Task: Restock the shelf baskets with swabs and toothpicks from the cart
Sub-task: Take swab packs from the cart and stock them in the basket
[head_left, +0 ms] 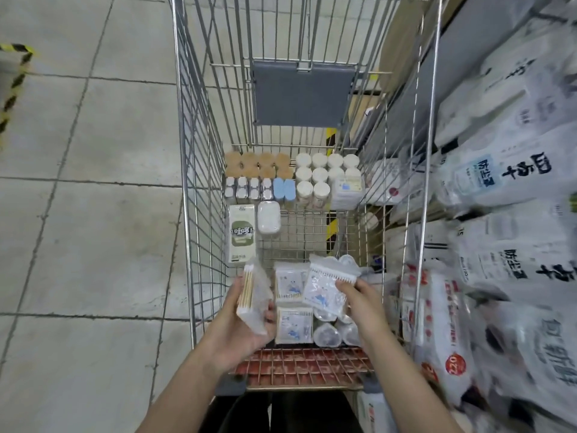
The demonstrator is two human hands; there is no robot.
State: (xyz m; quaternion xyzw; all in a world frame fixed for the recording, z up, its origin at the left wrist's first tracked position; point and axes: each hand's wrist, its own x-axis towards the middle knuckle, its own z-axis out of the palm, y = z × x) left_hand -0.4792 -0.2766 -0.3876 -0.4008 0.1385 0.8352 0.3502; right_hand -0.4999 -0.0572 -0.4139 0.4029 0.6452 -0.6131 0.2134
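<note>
I look down into a wire shopping cart [193, 189]. My left hand [240, 332] grips a clear bag of wooden-stick swabs [251, 295] held on edge above the cart's near left. My right hand [363, 303] pinches a flat bag of white swabs [324, 285] by its lower right corner. Two more swab packs [290, 284] [293, 325] lie flat on the cart floor between my hands. At the far end stand cork-lidded jars [257, 165], white-lidded tubs [324, 175], small clear boxes [246, 189] and blue-capped cases [284, 189].
A green-and-white box [242, 234] and a white oval case [268, 217] lie at the cart's left. Clear round tubs [332, 334] sit near my right hand. Shelves of bagged tissue packs [505, 214] run along the right. Grey floor tiles [87, 214] spread to the left.
</note>
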